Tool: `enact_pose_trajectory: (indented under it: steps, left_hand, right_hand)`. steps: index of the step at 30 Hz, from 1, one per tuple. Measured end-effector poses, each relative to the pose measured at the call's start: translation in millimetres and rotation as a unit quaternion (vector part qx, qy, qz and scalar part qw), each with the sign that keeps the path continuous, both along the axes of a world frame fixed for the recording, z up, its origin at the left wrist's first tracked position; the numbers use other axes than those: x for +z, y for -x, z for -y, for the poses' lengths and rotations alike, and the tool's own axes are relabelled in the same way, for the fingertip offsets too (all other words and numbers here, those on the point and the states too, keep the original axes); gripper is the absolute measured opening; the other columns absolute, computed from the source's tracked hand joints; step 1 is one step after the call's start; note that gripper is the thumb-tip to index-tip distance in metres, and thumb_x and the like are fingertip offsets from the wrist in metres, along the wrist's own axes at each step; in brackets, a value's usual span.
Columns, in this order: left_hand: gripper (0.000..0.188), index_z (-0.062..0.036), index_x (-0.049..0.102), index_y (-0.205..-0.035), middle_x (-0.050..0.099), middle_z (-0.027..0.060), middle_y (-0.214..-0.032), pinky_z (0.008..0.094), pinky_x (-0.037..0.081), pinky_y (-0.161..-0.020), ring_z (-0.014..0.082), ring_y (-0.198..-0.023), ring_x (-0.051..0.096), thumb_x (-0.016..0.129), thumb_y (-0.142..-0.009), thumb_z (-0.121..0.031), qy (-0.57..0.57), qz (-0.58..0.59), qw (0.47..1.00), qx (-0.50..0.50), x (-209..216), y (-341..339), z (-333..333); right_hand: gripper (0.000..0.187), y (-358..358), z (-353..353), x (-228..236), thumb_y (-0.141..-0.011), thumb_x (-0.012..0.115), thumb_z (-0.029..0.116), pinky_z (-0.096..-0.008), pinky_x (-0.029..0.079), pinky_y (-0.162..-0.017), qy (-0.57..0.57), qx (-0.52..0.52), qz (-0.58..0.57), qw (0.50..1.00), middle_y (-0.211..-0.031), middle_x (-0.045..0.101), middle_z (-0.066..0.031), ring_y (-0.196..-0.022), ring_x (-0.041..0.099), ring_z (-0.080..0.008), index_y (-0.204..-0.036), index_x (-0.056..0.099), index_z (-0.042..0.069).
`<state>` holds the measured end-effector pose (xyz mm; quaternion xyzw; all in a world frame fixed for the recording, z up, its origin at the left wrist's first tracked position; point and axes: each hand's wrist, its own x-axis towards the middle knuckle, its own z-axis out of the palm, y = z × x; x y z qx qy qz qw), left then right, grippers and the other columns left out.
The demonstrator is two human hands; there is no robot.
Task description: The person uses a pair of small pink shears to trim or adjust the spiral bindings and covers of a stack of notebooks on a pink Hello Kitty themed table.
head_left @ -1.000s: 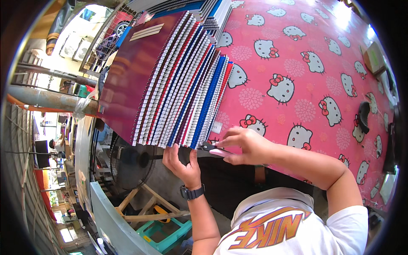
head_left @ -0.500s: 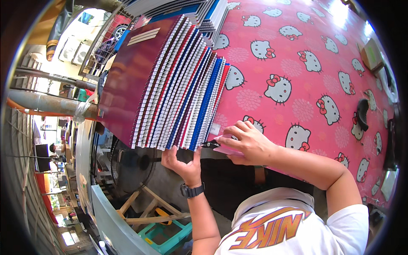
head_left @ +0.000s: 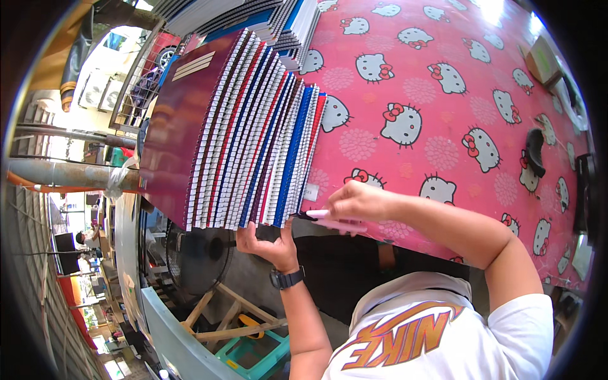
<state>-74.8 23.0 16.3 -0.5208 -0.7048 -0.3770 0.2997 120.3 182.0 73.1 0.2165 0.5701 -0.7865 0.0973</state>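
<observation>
A: Where are the notebooks?
B: One staggered stack of spiral-bound notebooks (head_left: 244,133) lies at the near-left corner of the pink table (head_left: 437,117), maroon cover (head_left: 171,126) uppermost, lower ends by the near edge.
A: And the hands?
B: The right hand (head_left: 361,201) has its fingers closed around one pink-handled tool (head_left: 335,221), the dark head just beside the stack's lower right end. The left hand (head_left: 269,249) has thumb and forefinger spread at the notebooks' lower ends; whether they pinch anything, I can't tell.
A: Which step is this?
B: Working the tool at a binding's end, I'd judge; the next move calls for a steady notebook and a well-placed head.
A: Counts?
B: Two hands, one tool, three pale strips (head_left: 192,66) on the cover, one dark curved object (head_left: 535,152) near the table's right edge. The notebooks overlap too closely to number.
</observation>
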Motion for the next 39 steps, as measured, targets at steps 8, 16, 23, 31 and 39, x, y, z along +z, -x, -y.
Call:
enact_pose_trajectory:
  steps: [8,16,23,31,39]
  left_hand:
    - [0.089,-0.0030,0.038,-0.126,0.033,0.0173,-0.125,0.0405,0.043,-0.091,0.0316,-0.119,0.035,0.088,-0.059,-0.035,0.001,-0.032,0.999,0.018,5,2,-1]
    - [0.074,-0.0034,0.045,-0.122,0.037,0.0138,-0.125,0.0324,0.056,-0.080,0.0269,-0.116,0.044,0.086,-0.062,-0.014,-0.012,-0.003,1.000,-0.008,6,6,4]
    - [0.069,-0.0046,0.044,-0.123,0.034,0.0139,-0.127,0.0349,0.054,-0.081,0.0274,-0.116,0.043,0.083,-0.067,-0.012,-0.025,0.038,0.998,-0.033,3,4,5]
    - [0.073,-0.0048,0.042,-0.125,0.034,0.0141,-0.126,0.0360,0.055,-0.080,0.0283,-0.117,0.041,0.084,-0.067,-0.020,-0.023,0.030,0.999,-0.030,0,7,4]
    - [0.074,-0.0040,0.041,-0.125,0.033,0.0147,-0.127,0.0357,0.055,-0.083,0.0293,-0.121,0.038,0.084,-0.067,-0.020,-0.005,0.016,0.999,-0.028,6,3,5]
  right_hand:
    - [0.043,-15,10,6,-0.068,0.072,0.024,-0.0396,0.043,-0.083,-0.606,-0.079,-0.126,0.781,-0.106,0.059,-0.0100,-0.099,0.052,-0.0256,-0.109,0.064,0.010]
    - [0.053,-7,12,-30,-0.064,0.073,0.026,-0.0388,0.040,-0.084,-0.633,-0.104,-0.234,0.730,-0.105,0.052,-0.0083,-0.102,0.047,-0.0255,-0.113,0.060,0.011]
    - [0.028,5,-11,-1,-0.080,0.061,0.027,-0.0393,0.053,-0.063,-0.227,-0.011,-0.048,0.973,-0.077,0.065,-0.0133,-0.064,0.064,-0.0238,-0.086,0.068,0.001]
    - [0.049,-7,17,-14,-0.064,0.070,0.025,-0.0409,0.044,-0.081,-0.565,-0.069,-0.143,0.810,-0.101,0.056,-0.0125,-0.100,0.052,-0.0284,-0.110,0.061,0.009]
    - [0.051,-2,13,-26,-0.060,0.073,0.028,-0.0394,0.043,-0.078,-0.637,-0.053,-0.192,0.745,-0.097,0.051,-0.0097,-0.098,0.049,-0.0263,-0.107,0.061,0.010]
